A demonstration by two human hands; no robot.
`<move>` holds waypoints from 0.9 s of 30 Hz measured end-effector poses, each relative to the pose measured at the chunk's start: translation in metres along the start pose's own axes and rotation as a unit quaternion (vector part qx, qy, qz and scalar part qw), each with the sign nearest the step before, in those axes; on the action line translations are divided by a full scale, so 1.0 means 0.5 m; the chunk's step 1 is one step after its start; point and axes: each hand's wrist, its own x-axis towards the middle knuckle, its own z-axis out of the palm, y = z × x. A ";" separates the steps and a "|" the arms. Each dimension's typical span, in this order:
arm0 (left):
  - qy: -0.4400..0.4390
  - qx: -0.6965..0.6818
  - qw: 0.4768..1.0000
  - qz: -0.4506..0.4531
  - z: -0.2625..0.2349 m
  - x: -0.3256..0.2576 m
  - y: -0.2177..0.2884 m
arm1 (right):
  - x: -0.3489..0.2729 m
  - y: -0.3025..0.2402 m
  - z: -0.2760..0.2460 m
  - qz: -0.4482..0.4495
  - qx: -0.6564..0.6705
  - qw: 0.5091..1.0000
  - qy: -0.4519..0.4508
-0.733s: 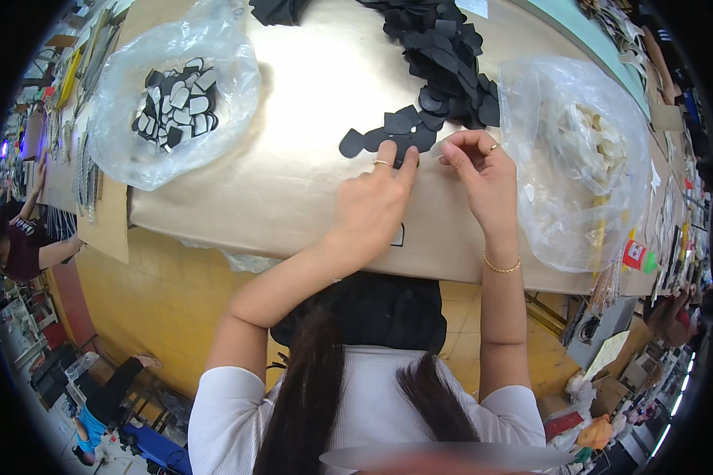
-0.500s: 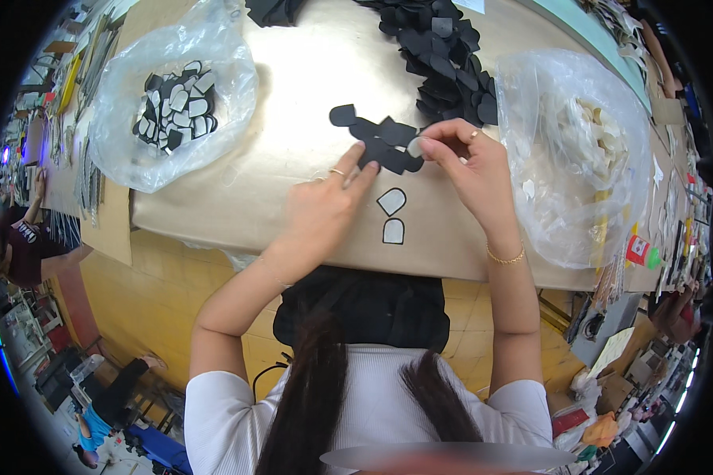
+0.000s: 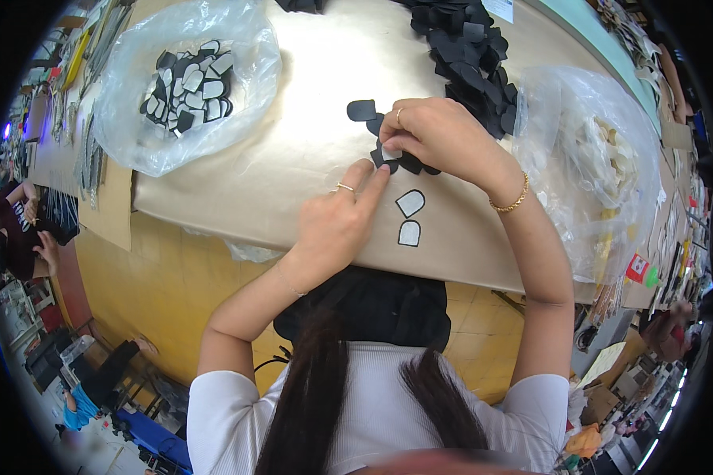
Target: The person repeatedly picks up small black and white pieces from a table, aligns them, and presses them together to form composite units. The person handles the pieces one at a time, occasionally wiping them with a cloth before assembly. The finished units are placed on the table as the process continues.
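Note:
A small cluster of black rounded fabric-like pieces (image 3: 362, 111) lies on the table before me. Above it, my right hand (image 3: 444, 141) is closed in a pinch on a small white patch (image 3: 390, 153), which sits against one black piece. The hand covers part of the cluster. My left hand (image 3: 337, 218) has index and middle fingers stretched out, their tips at the lower edge of that same black piece. Nearer me lie two black pieces faced with white, one tilted (image 3: 410, 203) and one upright (image 3: 409, 233), touching neither hand.
A clear plastic bag (image 3: 253, 87) at the left holds many white-faced black pieces (image 3: 190, 87). At the far right, a heap of plain black pieces (image 3: 471, 67) lies beside another clear bag (image 3: 554, 103) with whitish scraps. A red-and-green container (image 3: 642, 271) stands rightmost. Other people are at the far left.
My right hand has moved left over the cluster, bringing the white patch onto a black piece near my left fingertips. The left hand remains beside the cluster. The whole view has shifted slightly.

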 end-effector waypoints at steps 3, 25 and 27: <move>-0.004 -0.016 1.000 -0.002 -0.002 0.003 0.002 | 0.004 -0.006 -0.002 -0.024 -0.023 0.999 -0.003; 0.008 -0.032 0.999 -0.005 0.005 0.021 0.005 | 0.018 0.003 0.011 -0.066 -0.085 0.994 0.017; 0.006 -0.033 0.999 -0.008 0.004 0.022 0.005 | 0.018 0.012 0.018 -0.107 -0.098 0.987 0.073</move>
